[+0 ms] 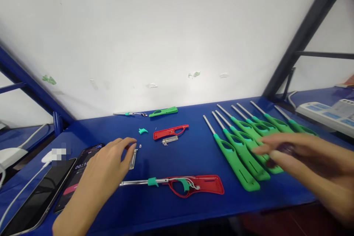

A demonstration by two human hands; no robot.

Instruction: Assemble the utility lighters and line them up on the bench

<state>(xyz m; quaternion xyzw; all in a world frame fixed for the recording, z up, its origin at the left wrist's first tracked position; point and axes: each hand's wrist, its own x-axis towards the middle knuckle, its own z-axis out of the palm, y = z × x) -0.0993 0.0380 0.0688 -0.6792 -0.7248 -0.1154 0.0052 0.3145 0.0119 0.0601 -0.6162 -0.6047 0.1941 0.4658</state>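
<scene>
My left hand (110, 164) is in a pinch, thumb and index finger at the top end of a small clear part (133, 159) on the blue table. Blurred by motion, my right hand (306, 158) is closed around a dark object (286, 149), above the handles of several green lighters (235, 162). Near the front edge lies a red half shell (210, 184), with a metal tube (135, 183), a teal trigger (185, 184) and white wires on it. Farther back are another red half shell (166, 132), a second clear part (170, 139) and a small teal piece (142, 131).
Against the wall lie a green half shell (164, 111) and a thin metal tube with wires (121, 113). Two phones (41, 195) and a white cable (22, 195) are at the left. A power strip (320, 112) stands beyond the dark frame post (301, 29) at the right.
</scene>
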